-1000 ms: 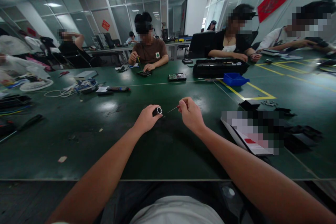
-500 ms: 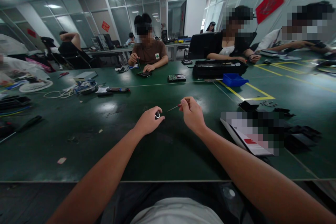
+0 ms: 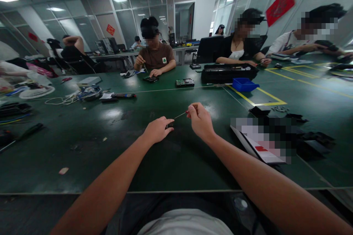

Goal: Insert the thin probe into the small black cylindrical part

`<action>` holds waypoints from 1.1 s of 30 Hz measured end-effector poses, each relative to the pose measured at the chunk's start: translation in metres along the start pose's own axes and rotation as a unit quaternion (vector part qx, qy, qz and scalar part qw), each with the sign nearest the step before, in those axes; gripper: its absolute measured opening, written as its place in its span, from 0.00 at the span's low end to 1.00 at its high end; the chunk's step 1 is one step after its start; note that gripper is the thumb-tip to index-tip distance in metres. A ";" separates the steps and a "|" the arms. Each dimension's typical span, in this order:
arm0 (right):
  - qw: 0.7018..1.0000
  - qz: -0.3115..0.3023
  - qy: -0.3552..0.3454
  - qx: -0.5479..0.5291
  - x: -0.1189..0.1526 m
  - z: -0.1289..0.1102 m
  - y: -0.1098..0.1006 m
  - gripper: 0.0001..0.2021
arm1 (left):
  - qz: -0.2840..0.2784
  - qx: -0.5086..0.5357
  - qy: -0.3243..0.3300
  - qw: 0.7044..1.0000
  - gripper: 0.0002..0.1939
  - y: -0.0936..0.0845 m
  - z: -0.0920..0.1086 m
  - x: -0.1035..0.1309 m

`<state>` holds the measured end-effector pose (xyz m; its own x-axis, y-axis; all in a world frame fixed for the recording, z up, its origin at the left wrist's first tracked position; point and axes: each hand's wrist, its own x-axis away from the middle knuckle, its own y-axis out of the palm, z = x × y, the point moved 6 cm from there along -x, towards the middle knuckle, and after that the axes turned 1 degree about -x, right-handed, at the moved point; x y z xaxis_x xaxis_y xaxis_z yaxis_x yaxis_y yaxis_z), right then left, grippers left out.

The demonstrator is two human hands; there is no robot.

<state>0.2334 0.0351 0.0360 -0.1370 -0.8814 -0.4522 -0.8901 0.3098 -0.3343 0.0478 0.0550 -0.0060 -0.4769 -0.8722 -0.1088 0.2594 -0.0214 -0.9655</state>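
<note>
My left hand (image 3: 156, 130) is closed around a small dark part (image 3: 170, 125), mostly hidden by the fingers. Its exact kind cannot be made out. In my right hand (image 3: 202, 120) is a thin screwdriver (image 3: 180, 115), pinched at its red handle. The shaft slants down to the left, and its tip reaches the part at the left fingertips; whether it touches cannot be told. Both hands are over the middle of the green table (image 3: 176, 165).
A white box-like object (image 3: 256, 148) and black plastic pieces (image 3: 317, 147) lie to the right. Farther off are a blue tray (image 3: 245, 85), a hard drive (image 3: 184, 82) and a long black case (image 3: 228, 74). Cables (image 3: 89, 93) and a screwdriver (image 3: 30, 131) lie left. Several people sit across the table.
My left hand has turned over the part, so its silver ring no longer shows clearly. The screwdriver tip has come closer to the left fingertips.
</note>
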 end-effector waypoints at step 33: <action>0.999 -0.031 -0.002 -0.013 0.000 0.001 0.003 0.13 | 0.175 0.458 -0.191 0.850 0.17 -0.032 -0.061 0.013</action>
<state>0.2313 0.0366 0.0338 -0.0794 -0.8971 -0.4346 -0.9081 0.2449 -0.3396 -0.0184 0.0741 0.0093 0.0255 -0.9949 -0.0974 0.9583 0.0521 -0.2811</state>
